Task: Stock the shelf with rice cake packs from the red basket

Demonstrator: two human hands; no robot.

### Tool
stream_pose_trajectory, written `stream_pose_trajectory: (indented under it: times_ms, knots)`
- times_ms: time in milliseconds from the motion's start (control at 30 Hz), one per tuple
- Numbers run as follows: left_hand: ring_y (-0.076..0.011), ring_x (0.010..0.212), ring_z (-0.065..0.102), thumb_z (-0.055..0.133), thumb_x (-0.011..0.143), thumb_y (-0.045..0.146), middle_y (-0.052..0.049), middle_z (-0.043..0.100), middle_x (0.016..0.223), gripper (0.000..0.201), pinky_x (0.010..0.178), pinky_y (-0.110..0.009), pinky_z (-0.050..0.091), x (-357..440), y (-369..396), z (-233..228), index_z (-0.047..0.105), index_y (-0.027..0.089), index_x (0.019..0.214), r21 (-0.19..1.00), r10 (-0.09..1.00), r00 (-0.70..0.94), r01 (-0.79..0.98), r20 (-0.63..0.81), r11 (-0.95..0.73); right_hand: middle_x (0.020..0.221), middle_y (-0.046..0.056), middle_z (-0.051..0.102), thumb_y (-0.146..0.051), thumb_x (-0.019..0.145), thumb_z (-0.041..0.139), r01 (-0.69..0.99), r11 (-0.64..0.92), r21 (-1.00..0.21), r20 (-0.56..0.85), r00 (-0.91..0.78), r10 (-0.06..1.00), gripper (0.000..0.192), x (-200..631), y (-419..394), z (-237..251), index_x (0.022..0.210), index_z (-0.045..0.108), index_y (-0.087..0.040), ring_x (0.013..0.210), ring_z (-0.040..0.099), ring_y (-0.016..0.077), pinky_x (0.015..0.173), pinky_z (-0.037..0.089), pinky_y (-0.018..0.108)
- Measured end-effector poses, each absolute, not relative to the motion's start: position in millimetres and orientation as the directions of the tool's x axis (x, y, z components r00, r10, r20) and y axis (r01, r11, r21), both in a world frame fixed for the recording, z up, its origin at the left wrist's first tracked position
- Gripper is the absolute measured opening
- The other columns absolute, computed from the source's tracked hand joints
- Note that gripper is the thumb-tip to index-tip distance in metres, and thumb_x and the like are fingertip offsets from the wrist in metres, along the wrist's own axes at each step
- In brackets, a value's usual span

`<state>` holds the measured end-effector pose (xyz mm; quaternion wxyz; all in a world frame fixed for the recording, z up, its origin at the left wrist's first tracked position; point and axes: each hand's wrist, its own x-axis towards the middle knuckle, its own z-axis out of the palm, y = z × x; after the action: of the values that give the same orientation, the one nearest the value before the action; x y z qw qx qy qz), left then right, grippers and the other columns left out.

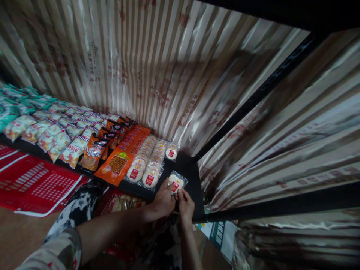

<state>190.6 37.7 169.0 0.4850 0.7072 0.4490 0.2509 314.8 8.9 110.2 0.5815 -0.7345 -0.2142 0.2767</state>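
My left hand (163, 201) and my right hand (185, 204) meet at the front edge of a black shelf (189, 168). Together they pinch a small clear packet with a round pale cake and a red label (176, 182), which lies on the shelf's near right part. Just left of it run two rows of the same round cake packets (146, 165), overlapping toward the back. One more packet of that kind (171, 152) lies alone at the far end of the rows.
Left of the cakes lie long orange packets (123, 153), then dark orange bags (97, 150), white-and-orange bags (56, 140) and teal bags (14, 101). Striped glossy fabric (157, 71) lines the back and right side. A red plastic crate (36, 183) sits below left.
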Motion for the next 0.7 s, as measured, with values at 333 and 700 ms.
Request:
stream_pose_trajectory:
  times_ms: [333,700]
  knots:
    - [-0.0300,0.142,0.025,0.050,0.073,0.013,-0.015,0.036,0.150,0.060,0.119,-0.040,0.020,214,59,163,0.052,0.006,0.133,0.903,0.894,0.436,0.419,-0.105,-0.098,0.068,0.008,0.072,-0.062,0.054,0.065,0.067,-0.241,-0.968,-0.115,0.738,0.665,0.061,330,41,106,0.088,0.075,-0.012,0.061,0.063,0.0201,0.060,0.050,0.030]
    - [-0.0308,0.139,0.032,0.046,0.080,0.016,-0.020,0.044,0.143,0.051,0.120,-0.038,0.018,242,86,143,0.055,0.004,0.128,0.954,0.916,0.370,0.297,-0.157,0.043,0.068,0.007,0.071,-0.058,0.055,0.065,0.114,-0.214,-0.970,-0.073,0.706,0.705,0.053,341,78,104,0.083,0.073,-0.014,0.061,0.062,0.0197,0.061,0.048,0.030]
